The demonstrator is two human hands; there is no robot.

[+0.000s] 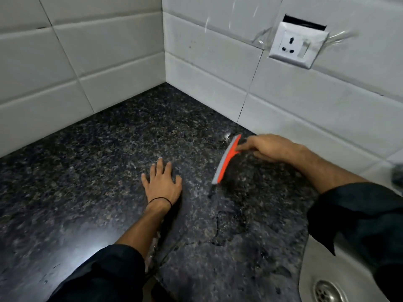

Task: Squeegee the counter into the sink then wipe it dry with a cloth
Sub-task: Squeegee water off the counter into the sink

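Observation:
The dark speckled granite counter [98,171] fills the corner between two tiled walls and looks wet, with streaks near the middle. My right hand [268,148] grips the handle of an orange squeegee [226,160] with a grey blade, held slanted on the counter close to the right wall. My left hand [162,182] lies flat on the counter with fingers spread, a thin black band on its wrist, a short way left of the blade. The steel sink [316,269] with its round drain [329,292] shows at the bottom right. No cloth is in view.
White tiled walls [87,51] close the counter at the back and right. A white wall socket [298,44] sits on the right wall under clear plastic film. A dark object [398,175] shows at the right edge, partly cut off.

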